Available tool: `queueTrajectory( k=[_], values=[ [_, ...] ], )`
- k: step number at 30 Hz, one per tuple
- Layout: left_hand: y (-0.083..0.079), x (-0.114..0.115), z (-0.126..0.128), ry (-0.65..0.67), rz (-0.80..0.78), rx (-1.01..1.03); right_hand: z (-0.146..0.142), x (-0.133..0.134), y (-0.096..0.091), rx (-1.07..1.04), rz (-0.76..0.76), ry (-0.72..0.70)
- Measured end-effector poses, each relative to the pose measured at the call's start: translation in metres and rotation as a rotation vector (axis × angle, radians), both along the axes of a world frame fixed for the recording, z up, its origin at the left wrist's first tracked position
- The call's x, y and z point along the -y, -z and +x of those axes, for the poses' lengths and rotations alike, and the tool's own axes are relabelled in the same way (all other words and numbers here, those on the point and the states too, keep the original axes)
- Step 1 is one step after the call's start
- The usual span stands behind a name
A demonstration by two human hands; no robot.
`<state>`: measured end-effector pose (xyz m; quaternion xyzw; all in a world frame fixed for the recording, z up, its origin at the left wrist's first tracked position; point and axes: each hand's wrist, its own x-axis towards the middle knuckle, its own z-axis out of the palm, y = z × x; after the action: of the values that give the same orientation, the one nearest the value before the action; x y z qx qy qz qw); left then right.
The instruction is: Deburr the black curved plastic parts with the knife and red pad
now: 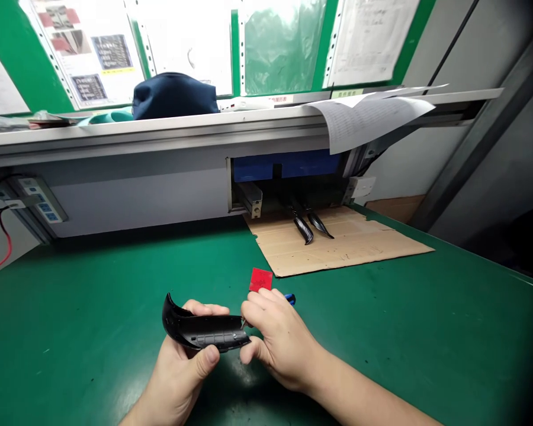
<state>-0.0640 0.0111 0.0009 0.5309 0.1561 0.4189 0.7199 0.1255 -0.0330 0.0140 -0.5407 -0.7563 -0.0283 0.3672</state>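
Note:
My left hand (184, 361) is closed around a curved black plastic shell (213, 331), thumb on its near edge and fingers behind it. The shell's hollow inner side, with small ribs, faces up, and its hooked end rises at the left. At the shell's right end, my right hand (278, 337) is closed on a small hand tool (290, 299). A blue and black end of the tool sticks out behind the fingers, and a thin metal tip shows at the shell's end. The tool's middle is hidden, so its exact kind is unclear.
A red square (260, 279) lies just beyond my right hand on the green table (115, 284). Further back, two glossy dark curved parts (311, 228) rest on a cardboard sheet (350, 251). Above is a shelf (266, 115) with a navy pouch (173, 97) and drooping papers (373, 118).

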Motion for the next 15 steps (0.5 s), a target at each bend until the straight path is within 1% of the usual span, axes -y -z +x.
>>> queueTrajectory(
  k=[4,7,9,11,13,15],
  values=[
    [0.003,-0.004,-0.003,-0.026,0.096,-0.076,0.007,-0.004,0.004,0.112,0.01,-0.017],
    [0.004,-0.006,-0.002,-0.028,0.104,-0.086,0.011,-0.005,0.005,0.116,-0.025,-0.099],
    [0.004,-0.005,-0.001,-0.025,0.096,-0.069,0.012,-0.005,0.005,0.068,-0.082,-0.188],
    [0.002,-0.004,0.002,-0.024,0.064,-0.029,0.012,-0.005,0.003,-0.029,-0.128,-0.248],
    [0.0,-0.002,0.004,-0.026,0.008,0.016,0.008,-0.004,0.0,-0.143,-0.117,-0.246],
    [-0.002,-0.001,0.005,-0.034,-0.037,0.046,0.004,-0.002,-0.002,-0.208,-0.062,-0.19]
  ],
)
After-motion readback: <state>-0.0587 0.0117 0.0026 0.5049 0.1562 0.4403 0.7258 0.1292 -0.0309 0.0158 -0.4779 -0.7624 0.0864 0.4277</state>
